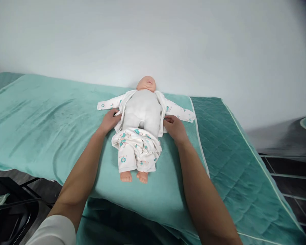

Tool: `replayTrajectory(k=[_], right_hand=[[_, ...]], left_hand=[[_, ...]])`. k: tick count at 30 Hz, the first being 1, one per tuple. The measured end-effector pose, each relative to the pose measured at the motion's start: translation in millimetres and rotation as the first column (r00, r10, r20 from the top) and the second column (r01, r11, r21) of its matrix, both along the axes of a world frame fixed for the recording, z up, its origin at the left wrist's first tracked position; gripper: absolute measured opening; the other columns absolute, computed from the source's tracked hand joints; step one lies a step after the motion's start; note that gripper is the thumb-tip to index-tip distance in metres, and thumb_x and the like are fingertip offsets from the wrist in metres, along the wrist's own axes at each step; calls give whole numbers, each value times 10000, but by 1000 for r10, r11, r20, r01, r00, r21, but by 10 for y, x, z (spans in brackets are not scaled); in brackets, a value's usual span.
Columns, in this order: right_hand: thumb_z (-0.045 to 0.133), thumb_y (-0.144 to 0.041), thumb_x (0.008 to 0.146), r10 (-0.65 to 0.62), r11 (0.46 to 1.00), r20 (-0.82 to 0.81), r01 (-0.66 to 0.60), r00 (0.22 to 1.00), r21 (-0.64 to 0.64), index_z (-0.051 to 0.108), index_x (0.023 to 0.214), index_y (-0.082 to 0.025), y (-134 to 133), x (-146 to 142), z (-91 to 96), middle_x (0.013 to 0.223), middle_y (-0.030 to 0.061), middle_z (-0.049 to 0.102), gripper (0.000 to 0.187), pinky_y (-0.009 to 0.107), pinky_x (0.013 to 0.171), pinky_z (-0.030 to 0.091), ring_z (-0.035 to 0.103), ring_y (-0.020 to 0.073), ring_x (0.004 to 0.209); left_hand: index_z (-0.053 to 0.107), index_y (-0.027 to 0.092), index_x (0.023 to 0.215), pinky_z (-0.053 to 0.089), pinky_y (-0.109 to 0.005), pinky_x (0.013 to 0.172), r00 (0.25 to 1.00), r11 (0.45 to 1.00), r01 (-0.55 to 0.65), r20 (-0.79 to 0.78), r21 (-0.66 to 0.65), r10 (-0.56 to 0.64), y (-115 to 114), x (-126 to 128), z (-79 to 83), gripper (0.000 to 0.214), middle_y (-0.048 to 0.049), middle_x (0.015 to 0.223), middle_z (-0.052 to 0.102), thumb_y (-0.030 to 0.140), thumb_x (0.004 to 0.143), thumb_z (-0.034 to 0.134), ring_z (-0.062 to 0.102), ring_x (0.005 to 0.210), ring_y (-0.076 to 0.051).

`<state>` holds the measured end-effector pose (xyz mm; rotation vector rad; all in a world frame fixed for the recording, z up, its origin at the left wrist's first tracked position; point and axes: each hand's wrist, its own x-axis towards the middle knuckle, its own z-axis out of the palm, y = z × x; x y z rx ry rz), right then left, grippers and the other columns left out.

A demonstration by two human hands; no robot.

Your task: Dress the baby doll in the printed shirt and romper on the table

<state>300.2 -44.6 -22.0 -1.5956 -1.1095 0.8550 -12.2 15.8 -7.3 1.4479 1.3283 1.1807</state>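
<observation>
A baby doll [146, 84] lies on its back, head toward the wall, with its white cloth torso bared. Its white printed baby shirt [179, 110] hangs open at the front, both sleeves spread out sideways. Printed baby pants [140, 144] are bunched low on the hips, and bare feet stick out below the cuffs. My left hand [111, 121] is closed on the shirt's edge at the left of the torso. On the other side, my right hand [175, 128] pinches the opposite edge; its fingertips are partly hidden by the cloth.
Under the doll is a light green cover [53, 112] with a wrinkled left part. A darker quilted green cover [226, 146] extends to the right. A white wall [153, 41] rises just behind the head. A black chair [15, 211] stands at lower left.
</observation>
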Motion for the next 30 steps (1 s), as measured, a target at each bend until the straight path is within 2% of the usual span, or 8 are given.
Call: replayTrajectory(k=[4, 7, 11, 15, 18, 21, 26, 30], right_hand=[[766, -454, 668, -17, 999, -157, 24, 988, 44, 646, 781, -212, 76, 5, 57, 719, -30, 629, 293, 252, 598, 396, 528, 126, 660], [793, -463, 655, -26, 997, -220, 42, 975, 69, 596, 719, -211, 87, 8, 86, 671, -42, 576, 326, 252, 582, 376, 485, 112, 623], [802, -462, 619, -59, 991, -247, 86, 967, 99, 592, 787, -224, 57, 41, 121, 684, -43, 583, 359, 260, 570, 378, 481, 120, 610], [770, -454, 658, -190, 965, -141, 211, 972, 153, 625, 874, -229, -53, 234, 170, 736, -22, 615, 344, 272, 573, 382, 512, 138, 630], [755, -409, 682, -294, 947, 68, 281, 953, 154, 657, 898, -226, -157, 459, 201, 671, -30, 571, 300, 284, 544, 334, 471, 142, 585], [717, -387, 720, -306, 952, 270, 288, 913, 104, 674, 915, -224, -225, 638, 199, 635, -33, 543, 257, 300, 564, 339, 472, 157, 579], [663, -315, 793, -215, 964, 600, 267, 770, 3, 694, 933, -227, -244, 723, 116, 775, 34, 626, 169, 343, 675, 387, 552, 210, 711], [597, -229, 813, -308, 951, 691, 232, 654, 204, 691, 927, -206, -251, 583, 125, 969, 113, 652, 150, 404, 804, 457, 590, 260, 868]], left_hand=[[569, 195, 791, 317, -239, 589, 979, 998, -63, 192, -13, 64, -3, -37, 29, 296, 53, 695, 517, 368, 721, 798, 440, 631, -105], [560, 196, 853, 374, -232, 605, 879, 987, -154, 450, -47, 158, 12, -79, 67, 374, 46, 759, 555, 339, 644, 836, 500, 643, -95], [568, 209, 930, 386, -232, 607, 822, 965, -257, 512, -59, 250, -7, -178, 90, 425, 47, 779, 538, 280, 600, 826, 515, 649, -95], [580, 204, 951, 377, -244, 600, 823, 920, -389, 434, -36, 365, -65, -260, 78, 428, 44, 785, 521, 158, 547, 716, 492, 644, -102], [590, 196, 929, 340, -241, 599, 832, 879, -476, 337, 23, 442, -96, -295, 61, 408, 52, 748, 467, 104, 533, 628, 434, 637, -100], [597, 196, 889, 339, -246, 650, 837, 839, -532, 216, 113, 502, -104, -322, 33, 355, 44, 748, 453, 73, 558, 571, 425, 693, -116], [586, 210, 898, 332, -284, 706, 851, 840, -512, -31, 180, 525, -96, -362, -43, 421, 41, 751, 443, -7, 543, 525, 416, 716, -146], [585, 212, 886, 352, -316, 775, 820, 835, -472, -208, 282, 534, -127, -344, -65, 437, 10, 830, 452, -51, 541, 530, 433, 786, -178]])
